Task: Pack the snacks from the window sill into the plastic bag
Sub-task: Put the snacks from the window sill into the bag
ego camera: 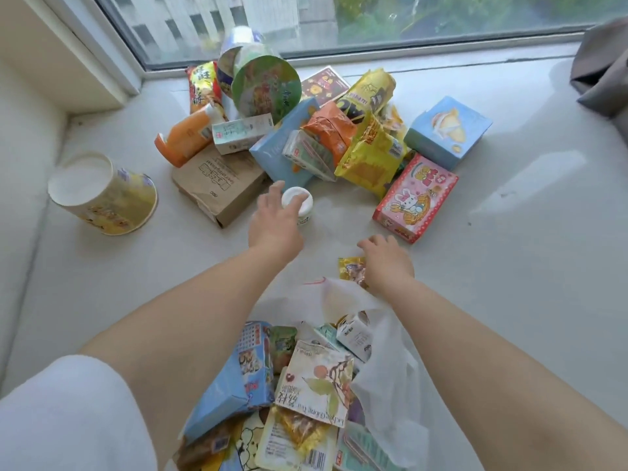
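The left hand (277, 220) reaches forward over the window sill (509, 232) and its fingers curl around a small white jar (299, 202), touching the round lid from above. The right hand (387, 263) lies lower and closer to the person, with its fingers bent down on a small yellow packet (350, 268); I cannot tell if it really grips the packet or only rests on it. This packet lies just at the far edge of the plastic bag (384, 379).

The bag is white and thin, open at the bottom of the view, and it already holds many snacks (a blue pack (231, 385), a lychee tea pouch (316, 379), a small white carton (355, 336)).

Behind the hands, a pile of snacks remains on the sill: a pink box with a rabbit (416, 198), a yellow bag (370, 158), a light blue box (447, 130), a brown paper bag (219, 183), an orange bottle (185, 137) and a green noodle bowl (266, 88). A yellow noodle cup (103, 193) lies tilted on the left, well apart from the pile.
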